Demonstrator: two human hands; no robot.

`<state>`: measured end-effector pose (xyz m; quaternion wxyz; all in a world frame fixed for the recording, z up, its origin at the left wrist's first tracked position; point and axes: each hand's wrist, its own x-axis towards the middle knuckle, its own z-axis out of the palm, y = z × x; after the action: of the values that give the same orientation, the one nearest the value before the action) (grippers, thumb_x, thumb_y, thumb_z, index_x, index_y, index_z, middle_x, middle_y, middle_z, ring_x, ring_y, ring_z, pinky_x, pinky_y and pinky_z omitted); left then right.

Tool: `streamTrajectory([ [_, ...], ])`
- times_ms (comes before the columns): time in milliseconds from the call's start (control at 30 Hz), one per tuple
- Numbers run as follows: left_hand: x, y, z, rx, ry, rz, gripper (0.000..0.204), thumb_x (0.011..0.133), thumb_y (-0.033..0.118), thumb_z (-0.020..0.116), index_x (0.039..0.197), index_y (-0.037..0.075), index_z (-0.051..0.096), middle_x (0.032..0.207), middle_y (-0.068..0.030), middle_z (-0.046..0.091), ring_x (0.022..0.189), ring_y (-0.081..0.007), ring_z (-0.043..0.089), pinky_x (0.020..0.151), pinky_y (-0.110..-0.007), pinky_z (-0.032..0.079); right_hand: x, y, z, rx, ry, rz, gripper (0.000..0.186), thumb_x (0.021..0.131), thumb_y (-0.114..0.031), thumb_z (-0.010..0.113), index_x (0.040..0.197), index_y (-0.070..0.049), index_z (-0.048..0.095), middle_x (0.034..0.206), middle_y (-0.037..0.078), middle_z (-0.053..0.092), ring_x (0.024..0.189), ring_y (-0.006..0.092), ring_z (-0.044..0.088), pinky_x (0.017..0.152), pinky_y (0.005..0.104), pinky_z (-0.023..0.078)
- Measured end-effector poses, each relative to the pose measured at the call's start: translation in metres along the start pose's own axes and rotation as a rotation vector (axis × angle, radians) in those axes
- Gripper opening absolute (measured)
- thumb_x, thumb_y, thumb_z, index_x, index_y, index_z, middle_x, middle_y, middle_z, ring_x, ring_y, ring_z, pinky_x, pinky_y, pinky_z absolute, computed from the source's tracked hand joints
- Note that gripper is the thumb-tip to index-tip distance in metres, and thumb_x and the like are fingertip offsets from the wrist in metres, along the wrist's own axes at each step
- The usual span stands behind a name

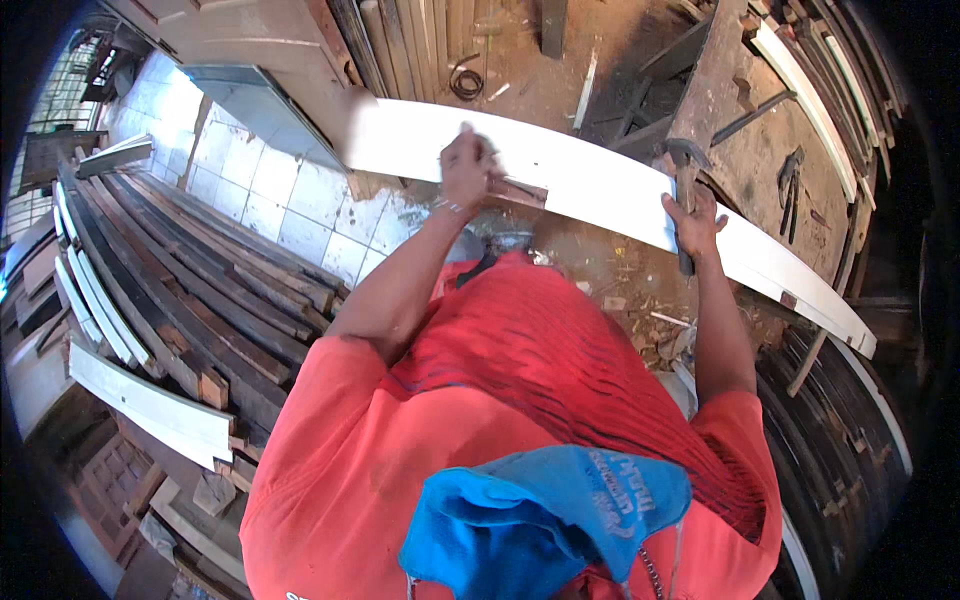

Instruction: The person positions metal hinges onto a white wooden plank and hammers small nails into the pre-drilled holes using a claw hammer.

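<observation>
A long white board (pixel 590 170) stretches across in front of me, from the upper left to the lower right. My right hand (pixel 697 222) is closed round the handle of a hammer (pixel 685 172) and lies against the board. The hammer's dark head points away from me. Over the left part of the board, my left hand (pixel 468 172) has its fingers bent in and slightly blurred; what they hold, if anything, is hidden. Beside that hand, a bare brown notch (pixel 522 193) shows at the board's near edge.
Stacked dark planks (pixel 190 270) fill the left, with a shorter white board (pixel 150 400) on them. At the upper right, a worn wooden bench (pixel 770 130) bears pliers (pixel 790 190) and a metal bar. A coil (pixel 466 80) and wood scraps lie on the floor. More planks stand at the lower right.
</observation>
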<state>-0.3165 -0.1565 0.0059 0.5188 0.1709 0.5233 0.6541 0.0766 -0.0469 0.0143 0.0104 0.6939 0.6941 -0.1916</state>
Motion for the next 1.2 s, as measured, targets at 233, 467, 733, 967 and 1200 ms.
streamTrajectory([
  [233, -0.069, 0.035, -0.020, 0.436, -0.134, -0.112, 0.037, 0.106, 0.035, 0.053, 0.092, 0.003, 0.067, 0.068, 0.0009, 0.058, 0.056, -0.0084, 0.053, 0.052, -0.025, 0.043, -0.006, 0.002, 0.007, 0.049, 0.019, -0.002, 0.090, 0.080, -0.072, 0.061, 0.143, -0.008, 0.055, 0.157, 0.016, 0.037, 0.151, 0.0308, 0.024, 0.116, 0.0644, -0.009],
  [467, -0.081, 0.074, -0.030, 0.320, -0.210, -0.018, 0.022, 0.095, 0.008, 0.070, 0.112, -0.004, 0.065, 0.092, -0.0051, 0.070, 0.077, -0.0101, 0.064, 0.068, -0.025, 0.055, -0.008, -0.002, 0.003, 0.074, 0.052, -0.013, 0.087, 0.079, -0.070, 0.064, 0.140, -0.008, 0.058, 0.155, 0.017, 0.041, 0.150, 0.0307, 0.026, 0.117, 0.0647, -0.007],
  [733, -0.083, 0.061, 0.004, 0.623, -0.243, 0.421, 0.020, 0.102, 0.011, 0.059, 0.117, -0.001, 0.065, 0.102, -0.0079, 0.074, 0.086, -0.0113, 0.068, 0.077, -0.026, 0.054, -0.028, 0.005, 0.006, 0.558, 0.266, -0.087, 0.061, 0.084, -0.033, 0.082, 0.132, -0.001, 0.062, 0.123, 0.015, 0.066, 0.110, 0.0222, 0.063, 0.094, 0.0345, 0.049],
  [967, -0.070, 0.043, 0.015, 0.526, -0.298, 0.403, 0.019, 0.105, 0.011, 0.054, 0.118, 0.001, 0.061, 0.106, -0.0116, 0.074, 0.094, -0.0125, 0.069, 0.083, -0.028, 0.054, -0.134, -0.042, 0.008, 0.966, 0.395, -0.098, 0.058, 0.089, -0.031, 0.078, 0.131, 0.005, 0.060, 0.118, 0.016, 0.068, 0.108, 0.0217, 0.063, 0.097, 0.0364, 0.048],
  [1200, -0.061, 0.033, 0.016, 0.609, -0.227, 0.428, 0.025, 0.102, 0.016, 0.060, 0.119, -0.002, 0.062, 0.107, -0.0119, 0.074, 0.103, -0.0144, 0.068, 0.091, -0.029, 0.052, -0.184, -0.049, 0.001, 0.861, 0.273, -0.162, 0.055, 0.090, -0.023, 0.077, 0.135, 0.003, 0.058, 0.121, 0.013, 0.067, 0.111, 0.0194, 0.062, 0.097, 0.0346, 0.049],
])
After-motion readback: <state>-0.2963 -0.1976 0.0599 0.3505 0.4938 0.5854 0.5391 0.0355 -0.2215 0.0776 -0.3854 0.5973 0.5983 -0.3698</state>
